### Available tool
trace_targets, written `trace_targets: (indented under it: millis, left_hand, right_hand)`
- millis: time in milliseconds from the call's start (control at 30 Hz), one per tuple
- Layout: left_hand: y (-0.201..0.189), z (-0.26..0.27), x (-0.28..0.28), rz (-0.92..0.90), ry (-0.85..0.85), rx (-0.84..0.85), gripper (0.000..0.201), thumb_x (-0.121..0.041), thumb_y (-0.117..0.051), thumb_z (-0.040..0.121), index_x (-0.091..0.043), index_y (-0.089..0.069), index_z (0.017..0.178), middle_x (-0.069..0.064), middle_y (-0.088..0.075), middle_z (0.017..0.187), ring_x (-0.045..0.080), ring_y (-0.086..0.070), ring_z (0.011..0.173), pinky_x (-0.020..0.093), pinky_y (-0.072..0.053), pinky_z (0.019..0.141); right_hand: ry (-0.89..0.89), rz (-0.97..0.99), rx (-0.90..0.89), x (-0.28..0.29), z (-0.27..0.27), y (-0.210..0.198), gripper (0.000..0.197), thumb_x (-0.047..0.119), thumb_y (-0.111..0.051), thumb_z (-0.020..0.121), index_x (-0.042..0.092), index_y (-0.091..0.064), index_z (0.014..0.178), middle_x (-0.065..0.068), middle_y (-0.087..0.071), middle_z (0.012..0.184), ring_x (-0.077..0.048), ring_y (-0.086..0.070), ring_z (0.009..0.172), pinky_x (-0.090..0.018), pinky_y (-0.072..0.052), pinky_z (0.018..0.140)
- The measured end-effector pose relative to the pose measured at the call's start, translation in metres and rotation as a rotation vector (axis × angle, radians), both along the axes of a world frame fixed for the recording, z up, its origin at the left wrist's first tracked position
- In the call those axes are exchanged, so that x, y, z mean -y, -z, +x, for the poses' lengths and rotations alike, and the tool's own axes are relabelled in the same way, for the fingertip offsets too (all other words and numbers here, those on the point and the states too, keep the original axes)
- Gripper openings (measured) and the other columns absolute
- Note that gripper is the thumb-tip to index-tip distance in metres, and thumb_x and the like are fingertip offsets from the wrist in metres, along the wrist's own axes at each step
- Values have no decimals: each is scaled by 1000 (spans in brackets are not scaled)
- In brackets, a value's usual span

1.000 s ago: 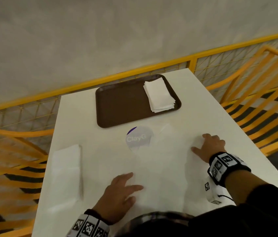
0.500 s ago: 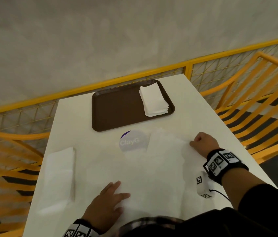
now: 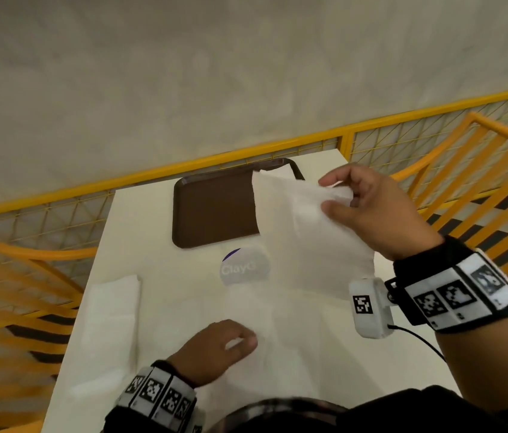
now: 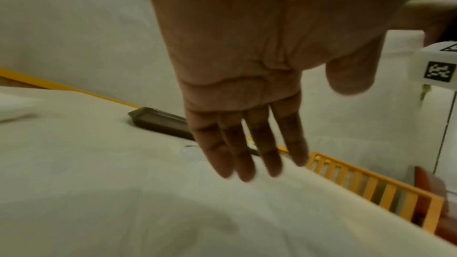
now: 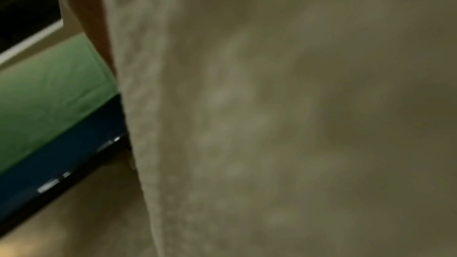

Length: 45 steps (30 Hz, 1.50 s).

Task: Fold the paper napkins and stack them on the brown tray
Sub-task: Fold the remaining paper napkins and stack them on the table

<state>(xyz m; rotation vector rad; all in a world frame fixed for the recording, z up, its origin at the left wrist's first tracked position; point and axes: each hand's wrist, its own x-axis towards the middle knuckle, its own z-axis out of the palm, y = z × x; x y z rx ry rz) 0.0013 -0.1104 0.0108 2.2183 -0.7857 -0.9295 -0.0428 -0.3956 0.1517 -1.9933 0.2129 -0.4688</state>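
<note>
Napkin (image 3: 305, 232) mid-fold: right hand (image 3: 380, 214) pinches its raised edge before the brown tray (image 3: 212, 210); left hand (image 3: 215, 348) presses it flat-fingered. Unfolded napkins (image 3: 112, 320) wait left of the tray.

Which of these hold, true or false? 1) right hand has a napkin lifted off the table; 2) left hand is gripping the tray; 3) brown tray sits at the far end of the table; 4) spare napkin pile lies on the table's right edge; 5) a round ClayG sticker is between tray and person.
1) The right hand pinches the unfolded napkin and holds its far edge raised off the table. True.
2) The left hand grips the brown tray. False: it rests on the napkin's near part, fingers straight in the left wrist view, apart from the tray.
3) The tray sits at the table's far end. True.
4) The spare napkin pile lies on the right edge. False: it lies on the left.
5) The round ClayG sticker lies between tray and person. True.
</note>
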Motion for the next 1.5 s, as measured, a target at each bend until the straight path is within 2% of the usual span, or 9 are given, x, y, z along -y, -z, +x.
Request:
trace_targets:
  millis: [100,233,333,567,733,900,1067,1267,1500]
  left_hand:
    - [-30,7,23,-226,-111,-351,90,-92,-55,42,-38,-56,113,-16,-65,115,-3,-59,108,15,-44,90]
    - [-56,20,38,-587,-342,-639,104,-61,-82,44,-25,-40,132,10,-60,127,26,-58,115,39,-47,95]
    - [-62,28,33,-826,-520,-775,112,-40,-93,42,-23,-36,136,17,-63,119,34,-59,113,46,-44,98]
    - [-45,31,30,-648,-690,-930,103,-46,-92,41,-26,-45,130,12,-45,118,34,-55,102,51,-48,89]
    - [-47,28,28,-606,-562,-1033,53,-51,-89,46,-25,-70,87,19,-57,105,34,-59,91,50,-45,85]
    - [-52,26,27,-738,-460,-1076,68,-39,-88,57,-13,-65,115,15,-68,110,28,-69,93,41,-56,78]
    - [-73,40,18,-830,-759,-613,76,-2,-80,59,-10,-50,129,13,-68,113,28,-68,97,38,-59,75]
    - [-86,40,-4,-437,-683,323,74,-14,-71,80,-34,-33,140,-3,-64,120,15,-64,103,37,-53,91]
    - [-94,24,-12,-589,-626,363,58,-6,-67,83,-37,-47,128,-1,-69,113,10,-66,102,32,-53,92]
  right_hand:
    - [-36,318,96,-14,-5,-16,31,-2,-68,82,26,-62,93,-1,-71,85,-23,-67,72,-39,-55,68]
    - [-40,538,71,-25,-12,-12,37,-9,-64,81,22,-58,99,-9,-67,86,-24,-67,74,-36,-54,65]
    - [-49,647,6,-33,-21,0,42,-13,-63,80,19,-55,105,-4,-71,84,-23,-70,77,-31,-56,62]
    - [-157,902,-102,-53,-31,8,47,-11,-61,76,12,-57,117,-14,-70,107,-27,-69,89,-37,-58,77]
    - [-254,909,-48,-61,-29,-15,48,-2,-62,69,12,-62,114,-10,-71,108,-22,-69,89,-32,-59,78]
    - [-268,916,5,-57,-28,-27,47,-3,-60,68,11,-62,112,-8,-72,101,-21,-70,86,-32,-59,76]
    - [-137,711,-63,-41,-30,-2,38,-17,-58,78,10,-63,104,-10,-71,100,-25,-70,86,-38,-58,77]
    - [41,633,-384,-30,-33,75,23,-7,-70,79,4,-63,98,-8,-48,72,-17,-55,61,-29,-56,57]
    - [-42,460,-528,-36,-32,102,16,17,-73,83,7,-65,93,-14,-64,74,-21,-61,65,-36,-58,69]
